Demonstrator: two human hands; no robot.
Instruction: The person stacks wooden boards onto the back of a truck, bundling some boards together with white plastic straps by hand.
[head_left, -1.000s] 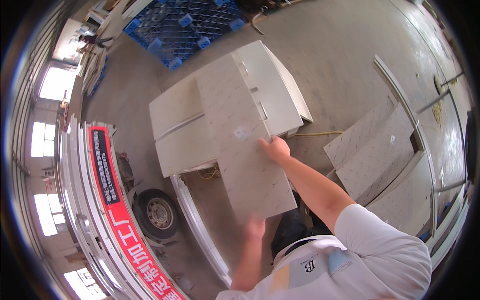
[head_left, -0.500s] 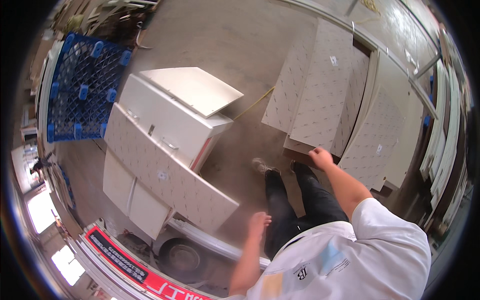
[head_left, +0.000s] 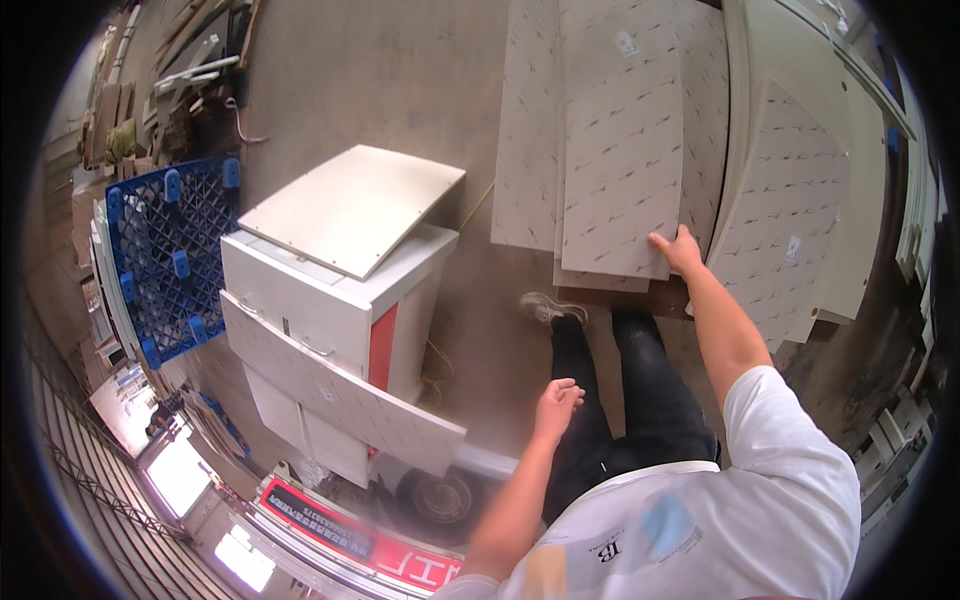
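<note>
My right hand is at the near right corner of a long pale patterned panel, the top one of a stack. Its thumb lies over the panel's face and the fingers close on its edge, partly hidden. More patterned panels, one on the left and one on the right, show from under it. My left hand hangs in front of my left leg, fingers loosely curled with nothing in them.
On the left stands a white cabinet with a loose white board on top. A long panel leans across its front. Behind is a blue plastic pallet; a wheeled vehicle stands near left. Another patterned panel leans at right.
I have turned and come closer to the panel stack. My right hand has moved onto the top panel's near corner. My left hand has shifted a little to the right and up.
</note>
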